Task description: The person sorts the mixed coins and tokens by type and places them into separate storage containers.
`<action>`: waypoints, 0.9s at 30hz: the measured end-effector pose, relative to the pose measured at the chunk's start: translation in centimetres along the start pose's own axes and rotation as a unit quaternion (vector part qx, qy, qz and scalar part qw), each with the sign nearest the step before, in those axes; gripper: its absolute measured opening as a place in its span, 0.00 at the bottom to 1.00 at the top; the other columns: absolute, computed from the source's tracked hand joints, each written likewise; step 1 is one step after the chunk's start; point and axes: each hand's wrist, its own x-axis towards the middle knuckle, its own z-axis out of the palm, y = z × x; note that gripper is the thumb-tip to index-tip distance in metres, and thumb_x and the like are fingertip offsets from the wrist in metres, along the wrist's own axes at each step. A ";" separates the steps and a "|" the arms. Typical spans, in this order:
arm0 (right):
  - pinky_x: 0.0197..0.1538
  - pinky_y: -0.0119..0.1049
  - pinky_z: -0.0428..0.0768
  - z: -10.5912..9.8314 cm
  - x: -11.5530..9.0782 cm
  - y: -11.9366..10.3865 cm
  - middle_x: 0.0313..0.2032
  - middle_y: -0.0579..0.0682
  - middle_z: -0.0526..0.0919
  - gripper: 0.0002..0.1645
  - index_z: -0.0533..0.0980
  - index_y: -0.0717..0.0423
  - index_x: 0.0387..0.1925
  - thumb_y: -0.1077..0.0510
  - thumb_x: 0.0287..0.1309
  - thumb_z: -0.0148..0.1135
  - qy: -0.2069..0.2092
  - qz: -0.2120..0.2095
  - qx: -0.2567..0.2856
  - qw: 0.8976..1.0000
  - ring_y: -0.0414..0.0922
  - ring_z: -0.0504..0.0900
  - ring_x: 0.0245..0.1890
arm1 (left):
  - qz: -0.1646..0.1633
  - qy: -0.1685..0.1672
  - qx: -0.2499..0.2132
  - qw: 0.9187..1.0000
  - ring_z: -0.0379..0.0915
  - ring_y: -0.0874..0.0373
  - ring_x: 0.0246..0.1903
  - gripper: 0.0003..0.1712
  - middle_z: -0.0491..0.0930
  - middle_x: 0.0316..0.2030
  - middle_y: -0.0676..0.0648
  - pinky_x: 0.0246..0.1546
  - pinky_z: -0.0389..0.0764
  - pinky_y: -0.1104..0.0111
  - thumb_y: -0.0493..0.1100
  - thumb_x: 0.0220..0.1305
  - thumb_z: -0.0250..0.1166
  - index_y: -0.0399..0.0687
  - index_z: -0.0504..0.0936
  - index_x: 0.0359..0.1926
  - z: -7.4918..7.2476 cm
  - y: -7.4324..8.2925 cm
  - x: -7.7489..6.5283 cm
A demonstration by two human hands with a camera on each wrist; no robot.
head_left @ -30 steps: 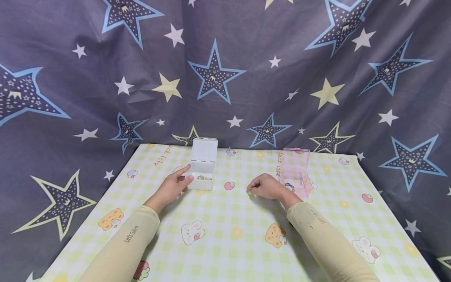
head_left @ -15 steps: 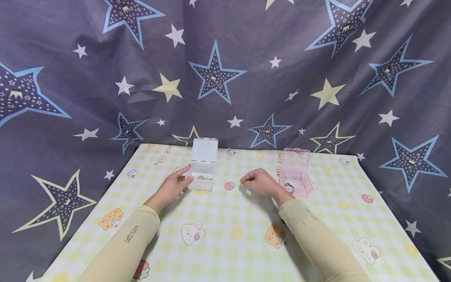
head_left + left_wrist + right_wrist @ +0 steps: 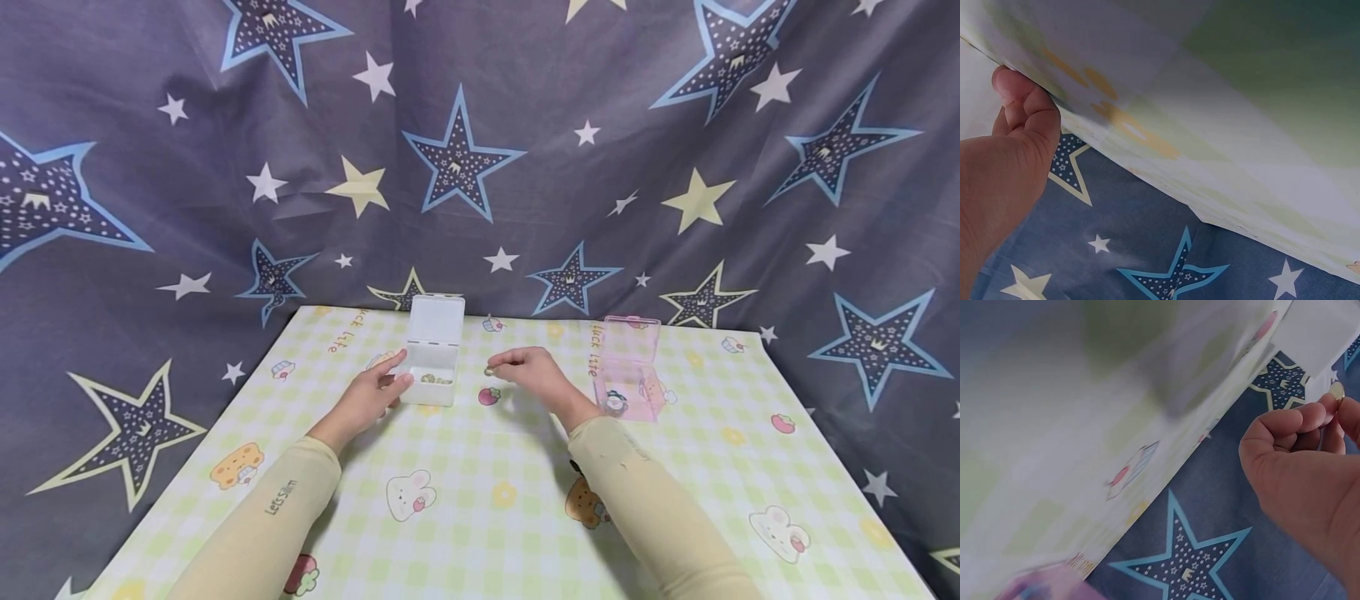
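Observation:
A white lidded box stands with its lid raised, several small gold-coloured pieces inside. My left hand holds its left side, the thumb at the near corner. In the left wrist view, the left hand has bent fingers against a white surface. To the right of the box, my right hand pinches a small round gold coin-like disc above the table. The right wrist view shows that disc between thumb and fingertips.
A see-through pink box with its lid up stands at the back right; a blue-and-white shape shows in it. A checked cloth with printed cartoons covers the table. A star-patterned curtain hangs behind.
My right hand has moved left and away from me, from beside the pink box toward the white box, carrying the small disc. The left hand and both boxes stay put.

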 end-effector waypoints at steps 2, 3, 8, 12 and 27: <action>0.68 0.47 0.80 0.4 0.2 -0.3 0.54 0.53 0.92 0.16 0.88 0.60 0.54 0.58 0.70 0.65 -0.003 -0.001 0.010 1.000 0.49 0.86 0.60 | -0.001 0.000 -0.001 1.000 0.82 0.54 0.41 0.38 0.81 0.67 0.36 0.37 0.79 0.67 0.58 0.82 0.59 0.67 0.57 0.85 0.0 0.0 0.0; 0.69 0.47 0.79 0.6 0.3 -0.4 0.55 0.53 0.92 0.17 0.88 0.60 0.54 0.58 0.70 0.65 -0.004 -0.001 0.014 1.000 0.49 0.86 0.61 | -0.003 0.001 -0.002 1.000 0.82 0.54 0.41 0.38 0.81 0.67 0.36 0.37 0.79 0.67 0.58 0.82 0.59 0.68 0.57 0.85 0.0 0.0 0.0; 0.70 0.49 0.79 1.5 0.7 -0.9 0.56 0.51 0.91 0.18 0.88 0.58 0.56 0.56 0.70 0.65 -0.009 0.005 0.021 1.000 0.50 0.85 0.62 | -0.001 0.000 -0.001 1.000 0.82 0.54 0.42 0.39 0.80 0.68 0.35 0.37 0.79 0.67 0.59 0.81 0.59 0.67 0.57 0.85 0.0 0.0 0.0; 0.71 0.51 0.77 2.2 0.8 -1.2 0.56 0.51 0.91 0.16 0.89 0.55 0.55 0.56 0.70 0.66 -0.014 0.009 0.032 0.999 0.51 0.84 0.64 | 0.001 -0.001 0.000 1.000 0.83 0.54 0.42 0.39 0.80 0.68 0.34 0.37 0.79 0.66 0.58 0.82 0.59 0.66 0.57 0.85 0.0 -0.1 0.0; 0.42 0.50 0.85 4.1 1.0 -2.4 0.57 0.50 0.89 0.17 0.88 0.53 0.57 0.55 0.71 0.65 -0.052 0.047 0.055 0.996 0.52 0.82 0.41 | 0.001 -0.001 -0.006 1.000 0.81 0.54 0.40 0.40 0.83 0.64 0.36 0.36 0.78 0.66 0.60 0.80 0.60 0.66 0.57 0.85 0.0 0.0 -0.1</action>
